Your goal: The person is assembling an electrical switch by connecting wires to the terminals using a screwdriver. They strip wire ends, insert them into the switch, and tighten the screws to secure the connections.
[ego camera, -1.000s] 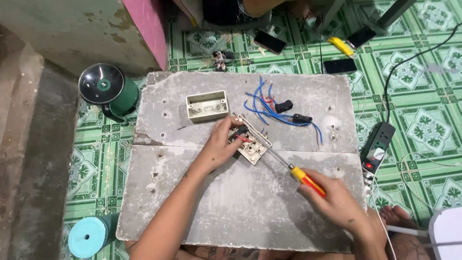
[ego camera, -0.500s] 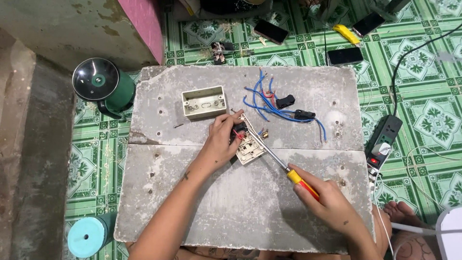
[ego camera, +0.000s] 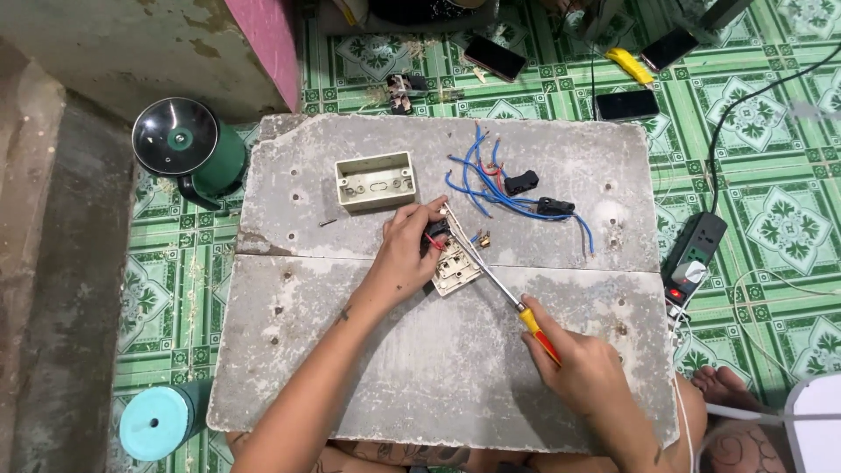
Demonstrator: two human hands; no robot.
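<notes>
Now the left hand (ego camera: pixel 405 254) pinches a cream plastic switch plate (ego camera: pixel 457 265) on rough concrete slab (ego camera: pixel 350 350), right hand (ego camera: pixel 583 372) fisted round a slim metal screwdriver (ego camera: pixel 499 285).

On the table (ego camera: pixel 350 368), a switch plate (ego camera: pixel 457 267) is set between an open box (ego camera: pixel 377 180) behind-left and loose wires (ego camera: pixel 499 188) behind-right.

Both forearms are bare, with no sleeves, watch or bracelet visible; the left hand (ego camera: pixel 405 254) and the right hand (ego camera: pixel 578 368) wear no gloves and no rings that can be seen; dark tattoo patterns show on the legs at the bottom edge; the foot at the right is bare.
</notes>
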